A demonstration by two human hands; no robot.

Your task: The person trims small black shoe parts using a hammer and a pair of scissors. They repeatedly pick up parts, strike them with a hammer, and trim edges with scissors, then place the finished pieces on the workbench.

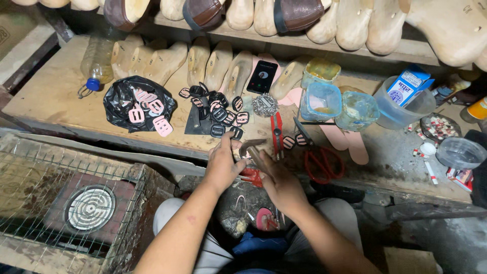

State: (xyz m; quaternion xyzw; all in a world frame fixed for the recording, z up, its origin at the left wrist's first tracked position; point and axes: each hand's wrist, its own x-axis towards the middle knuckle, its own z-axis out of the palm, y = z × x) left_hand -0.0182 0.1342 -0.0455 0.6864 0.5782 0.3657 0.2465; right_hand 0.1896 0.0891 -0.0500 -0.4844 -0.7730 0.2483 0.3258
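Both forearms reach forward from the lap; right hand (281, 185) closed on a hammer (253, 149) at the worktop (56, 96) edge, left hand (223, 165) pinching something small under its head, too hidden to name. Risk: fingers so close could be struck; black buckles (220, 114) just beyond could scatter.

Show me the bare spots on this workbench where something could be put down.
Bare wood lies at the bench's left end, between the bottle and black bag and the edge. A smaller strip sits right of the scissors. The middle, around the buckles and tubs, is crowded.
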